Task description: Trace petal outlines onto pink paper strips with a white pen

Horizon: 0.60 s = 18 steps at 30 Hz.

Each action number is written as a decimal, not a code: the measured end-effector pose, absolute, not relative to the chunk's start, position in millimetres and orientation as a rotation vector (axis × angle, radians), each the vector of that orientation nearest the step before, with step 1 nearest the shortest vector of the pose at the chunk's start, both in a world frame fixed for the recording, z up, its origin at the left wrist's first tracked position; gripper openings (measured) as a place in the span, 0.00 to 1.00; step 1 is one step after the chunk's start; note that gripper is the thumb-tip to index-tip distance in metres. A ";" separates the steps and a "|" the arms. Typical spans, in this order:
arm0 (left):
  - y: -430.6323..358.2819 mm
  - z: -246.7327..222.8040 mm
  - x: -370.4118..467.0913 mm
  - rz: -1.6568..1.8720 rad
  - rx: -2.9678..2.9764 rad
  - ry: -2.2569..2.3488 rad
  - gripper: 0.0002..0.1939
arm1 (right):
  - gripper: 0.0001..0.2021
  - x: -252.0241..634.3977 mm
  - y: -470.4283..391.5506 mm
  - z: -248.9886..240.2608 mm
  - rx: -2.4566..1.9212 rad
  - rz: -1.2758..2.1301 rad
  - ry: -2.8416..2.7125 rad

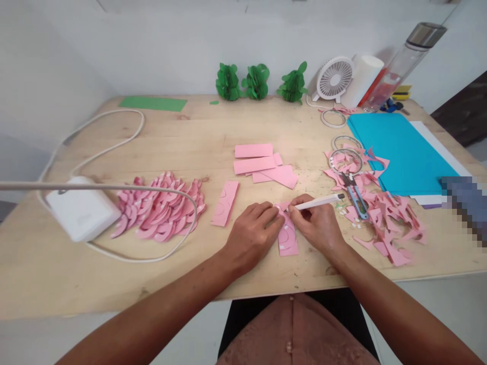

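Observation:
A pink paper strip [288, 242] with curved lines and small white bits on it lies near the table's front edge. My right hand [316, 223] is closed on a white pen [318, 202], its tip down at the strip's upper end. Bent over the upper left of the same strip, my left hand [255, 233] rests with its fingers together; they press a small curved pink piece whose hold I cannot make out clearly. Another marked pink strip [225, 203] lies left of my left hand. Several plain pink strips [254, 150] are stacked loosely beyond my hands.
Curved pink pieces [167, 208] are heaped left beside a white box [81, 208] and cable. Scissors [355, 196], tape rings [334, 118] and pink scraps [395, 228] lie right, near blue sheets [403, 152]. Green paper shapes [256, 82], a fan [335, 79] and a bottle [407, 63] stand behind.

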<state>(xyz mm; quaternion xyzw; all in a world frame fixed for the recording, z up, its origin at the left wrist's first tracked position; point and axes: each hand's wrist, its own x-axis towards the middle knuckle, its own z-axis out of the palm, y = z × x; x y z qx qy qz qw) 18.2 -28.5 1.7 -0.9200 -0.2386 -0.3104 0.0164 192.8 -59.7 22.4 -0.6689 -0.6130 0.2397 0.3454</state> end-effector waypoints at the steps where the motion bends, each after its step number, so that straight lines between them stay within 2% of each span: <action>1: -28.4 1.7 18.2 -0.967 -2.862 -0.742 0.06 | 0.09 193.2 -59.7 21.9 -1.736 0.626 -1.591; 18: -28.4 0.3 17.4 -0.942 -2.864 -0.748 0.07 | 0.07 194.9 -60.8 22.3 -1.758 0.599 -1.602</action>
